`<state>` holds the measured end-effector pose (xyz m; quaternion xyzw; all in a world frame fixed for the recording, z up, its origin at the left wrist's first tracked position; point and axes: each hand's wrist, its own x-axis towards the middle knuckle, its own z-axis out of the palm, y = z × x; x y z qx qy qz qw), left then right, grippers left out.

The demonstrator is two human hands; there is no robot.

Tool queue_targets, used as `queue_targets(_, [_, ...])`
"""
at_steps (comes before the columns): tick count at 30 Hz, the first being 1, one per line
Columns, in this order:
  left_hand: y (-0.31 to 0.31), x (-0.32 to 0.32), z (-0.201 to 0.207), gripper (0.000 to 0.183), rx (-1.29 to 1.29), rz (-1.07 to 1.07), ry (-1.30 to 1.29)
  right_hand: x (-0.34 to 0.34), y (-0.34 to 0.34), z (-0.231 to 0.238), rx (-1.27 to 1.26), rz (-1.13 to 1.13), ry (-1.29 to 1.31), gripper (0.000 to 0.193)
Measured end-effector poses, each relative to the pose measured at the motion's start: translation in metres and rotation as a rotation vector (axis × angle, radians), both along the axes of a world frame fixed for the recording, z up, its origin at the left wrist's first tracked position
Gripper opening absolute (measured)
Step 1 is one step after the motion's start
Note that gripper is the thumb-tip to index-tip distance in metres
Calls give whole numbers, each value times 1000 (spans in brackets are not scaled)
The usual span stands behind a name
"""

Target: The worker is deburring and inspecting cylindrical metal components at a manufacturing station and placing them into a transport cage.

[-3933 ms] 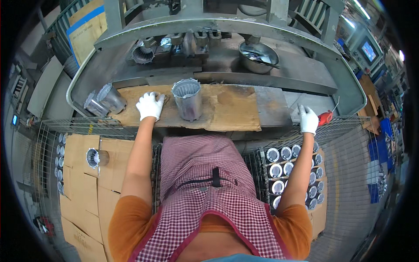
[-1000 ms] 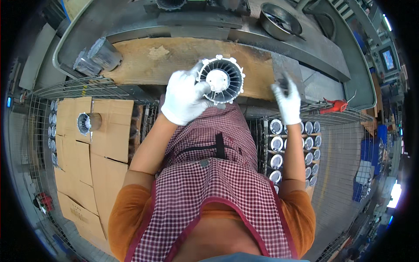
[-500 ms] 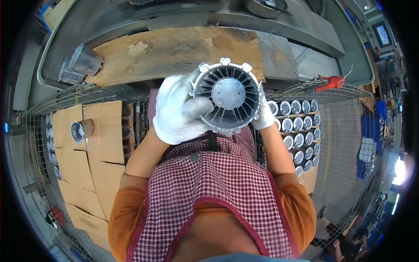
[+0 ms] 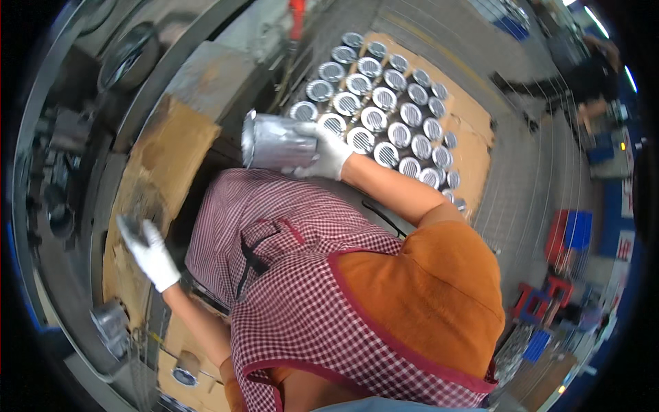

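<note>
A grey cast-metal cylindrical housing (image 4: 278, 142) lies sideways in my gloved right hand (image 4: 326, 154). My right fingers wrap round one end, while the flanged rim points left, away from the palm. My left hand (image 4: 152, 255), in a white glove with greyed fingertips, is off the part, with thumb and fingers apart. It is over the wooden board (image 4: 161, 161), with nothing visible in it. Just beyond the right hand, several similar cylinders (image 4: 374, 119) stand in rows on brown cardboard (image 4: 473, 137).
Two metal housings (image 4: 110, 323) sit by the board's near end. Another housing (image 4: 185, 367) lies on cardboard at lower left. A round pan (image 4: 130, 55) is on the metal bench at upper left. Wire mesh borders the rows; a person (image 4: 583, 75) is beyond it.
The view has swung right toward the rows of cylinders. My left hand has let go of the housing, which my right hand has carried toward them, turned onto its side.
</note>
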<state>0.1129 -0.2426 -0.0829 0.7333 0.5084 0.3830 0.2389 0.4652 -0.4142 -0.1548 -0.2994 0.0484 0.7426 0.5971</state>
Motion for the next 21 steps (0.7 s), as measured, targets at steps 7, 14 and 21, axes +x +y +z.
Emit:
queue_targets(7, [41,8,-28,53,303,-18,855,97,-120,-5,-334,-608,-683,47])
queue_targets(14, [47,-6,-37,70,395,-91,956,242,-263,-95,-1130,-1124,-1200,81])
queue_targets(21, [46,-3,-33,82,299,-75,1004,249,-281,-47,-1778,-541,-1386,92])
